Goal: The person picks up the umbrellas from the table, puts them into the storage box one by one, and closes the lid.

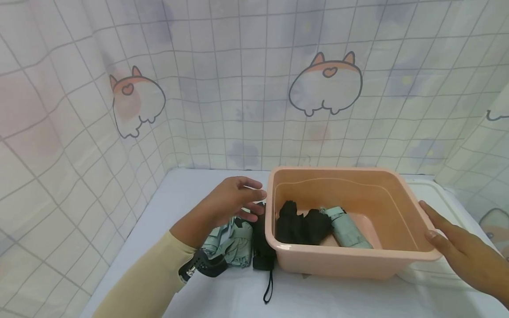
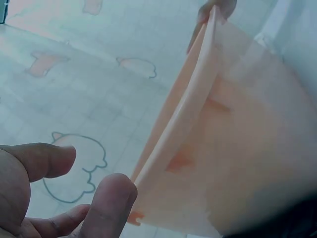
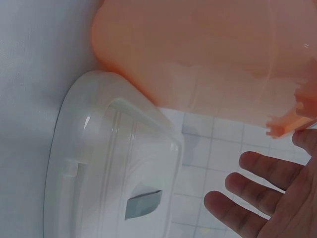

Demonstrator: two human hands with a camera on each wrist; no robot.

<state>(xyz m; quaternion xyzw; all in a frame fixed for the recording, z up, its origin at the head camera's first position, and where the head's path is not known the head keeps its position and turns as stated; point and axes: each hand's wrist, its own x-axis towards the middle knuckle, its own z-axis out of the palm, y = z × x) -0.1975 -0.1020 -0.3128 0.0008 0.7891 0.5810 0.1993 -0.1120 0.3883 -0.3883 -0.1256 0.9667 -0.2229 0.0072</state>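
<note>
The left hand is released, its fingers loosely bent and parted with nothing between them, the tips right at the near side of a peach basin; whether they touch its rim I cannot tell. The right hand is also released rather than clenched, its fingers fairly straight, with the thumb against the opposite rim, so the basin sits between the two sets of fingers. Inside it, just to the right of the left fingers, lies a black bundle, and beside that, nearer the right fingers, a pale green roll on a slant. Below the left fingers, outside the basin, a crumpled green bundle rests on the white table, next to a long black roll close against the basin wall, its strap loop trailing toward the person. A dark wristband and a cream sleeve follow behind the left fingers. Near the right fingers, partly beneath the basin's edge, is a white plastic piece with a grey tab. Beyond both sets of fingers hangs a gridded cloth with cartoon animals.
</note>
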